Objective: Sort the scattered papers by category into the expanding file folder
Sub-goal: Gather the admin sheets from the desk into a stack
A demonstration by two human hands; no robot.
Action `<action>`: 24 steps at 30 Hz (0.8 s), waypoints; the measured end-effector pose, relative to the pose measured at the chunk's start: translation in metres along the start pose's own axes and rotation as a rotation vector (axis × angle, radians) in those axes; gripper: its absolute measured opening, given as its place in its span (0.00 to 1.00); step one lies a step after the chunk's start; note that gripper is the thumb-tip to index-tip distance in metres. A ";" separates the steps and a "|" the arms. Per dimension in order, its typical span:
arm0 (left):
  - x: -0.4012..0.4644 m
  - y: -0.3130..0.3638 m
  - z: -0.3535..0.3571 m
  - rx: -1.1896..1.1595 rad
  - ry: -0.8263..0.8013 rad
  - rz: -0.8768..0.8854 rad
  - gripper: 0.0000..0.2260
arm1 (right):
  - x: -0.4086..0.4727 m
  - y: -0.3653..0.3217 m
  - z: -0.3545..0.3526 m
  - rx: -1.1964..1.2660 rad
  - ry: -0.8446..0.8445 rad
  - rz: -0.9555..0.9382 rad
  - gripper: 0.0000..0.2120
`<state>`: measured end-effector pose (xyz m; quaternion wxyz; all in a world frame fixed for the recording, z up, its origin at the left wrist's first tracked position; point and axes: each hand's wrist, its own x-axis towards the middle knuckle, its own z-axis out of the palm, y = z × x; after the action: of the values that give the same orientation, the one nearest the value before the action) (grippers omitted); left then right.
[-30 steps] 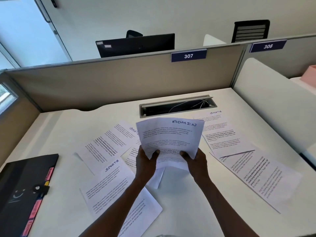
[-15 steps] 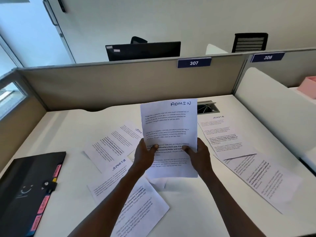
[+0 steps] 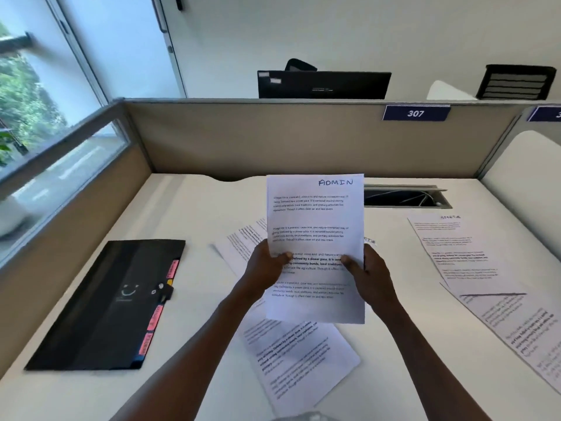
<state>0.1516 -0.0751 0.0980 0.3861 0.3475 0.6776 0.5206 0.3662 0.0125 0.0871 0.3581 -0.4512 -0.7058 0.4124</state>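
Two hands, the left hand (image 3: 267, 267) and right hand (image 3: 368, 270), pinch the side edges of an upright ADMIN sheet (image 3: 315, 226) above the counter (image 3: 194, 387). Loose papers (image 3: 299, 360) lie beneath and to the right. Left of them rests the closed black expanding file folder (image 3: 106, 308).

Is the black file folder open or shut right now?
Shut. The folder lies flat on the desk, its clasp fastened over the front edge, with coloured tabs poking out.
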 end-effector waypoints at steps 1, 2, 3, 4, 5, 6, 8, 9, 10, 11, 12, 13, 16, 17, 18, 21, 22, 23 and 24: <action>-0.001 -0.001 -0.010 0.013 0.032 0.031 0.11 | -0.001 -0.005 0.009 0.004 -0.006 -0.012 0.10; -0.002 -0.001 -0.020 0.030 0.068 0.066 0.11 | -0.003 -0.011 0.018 0.013 -0.009 -0.018 0.11; -0.005 0.000 -0.030 0.056 0.110 0.101 0.12 | -0.005 -0.017 0.028 0.030 -0.006 -0.015 0.12; -0.007 0.001 -0.039 0.082 0.163 0.134 0.12 | -0.008 -0.023 0.038 0.052 0.000 -0.004 0.13; -0.010 0.002 -0.047 0.108 0.221 0.166 0.12 | -0.011 -0.029 0.048 0.073 0.010 -0.002 0.14; -0.013 0.002 -0.055 0.129 0.276 0.200 0.12 | -0.013 -0.035 0.057 0.092 0.021 -0.003 0.14; -0.018 -0.003 -0.066 0.167 0.358 0.267 0.12 | -0.019 -0.043 0.072 0.116 0.044 -0.018 0.14; -0.021 -0.008 -0.070 0.173 0.377 0.280 0.12 | -0.023 -0.044 0.079 0.122 0.052 -0.025 0.14; -0.023 -0.015 -0.073 0.164 0.383 0.275 0.13 | -0.028 -0.043 0.085 0.130 0.054 -0.023 0.14; -0.026 -0.024 -0.075 0.159 0.379 0.256 0.14 | -0.033 -0.038 0.092 0.130 0.050 -0.006 0.14; -0.028 -0.035 -0.077 0.160 0.366 0.231 0.15 | -0.040 -0.032 0.100 0.130 0.040 0.020 0.14; -0.031 -0.046 -0.078 0.177 0.343 0.206 0.16 | -0.047 -0.024 0.107 0.129 0.026 0.057 0.15; -0.032 -0.076 -0.078 0.202 0.254 0.154 0.17 | -0.065 -0.003 0.126 0.119 -0.002 0.151 0.16; -0.032 -0.078 -0.079 0.195 0.232 0.147 0.17 | -0.067 -0.002 0.129 0.108 0.006 0.167 0.16; -0.030 -0.078 -0.080 0.190 0.222 0.150 0.17 | -0.066 -0.004 0.130 0.102 0.020 0.179 0.16; -0.018 -0.071 -0.088 0.208 0.191 0.171 0.16 | -0.059 -0.018 0.128 0.075 0.050 0.167 0.18; -0.013 -0.067 -0.091 0.221 0.172 0.172 0.16 | -0.056 -0.023 0.127 0.059 0.054 0.142 0.18; -0.008 -0.065 -0.095 0.242 0.151 0.167 0.15 | -0.054 -0.028 0.125 0.042 0.057 0.119 0.17; -0.004 -0.063 -0.099 0.266 0.126 0.156 0.15 | -0.053 -0.032 0.125 0.034 0.063 0.100 0.17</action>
<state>0.0615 -0.1357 0.0530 0.2518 0.4137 0.7343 0.4756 0.2633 -0.0772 0.0590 0.3665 -0.4925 -0.6637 0.4273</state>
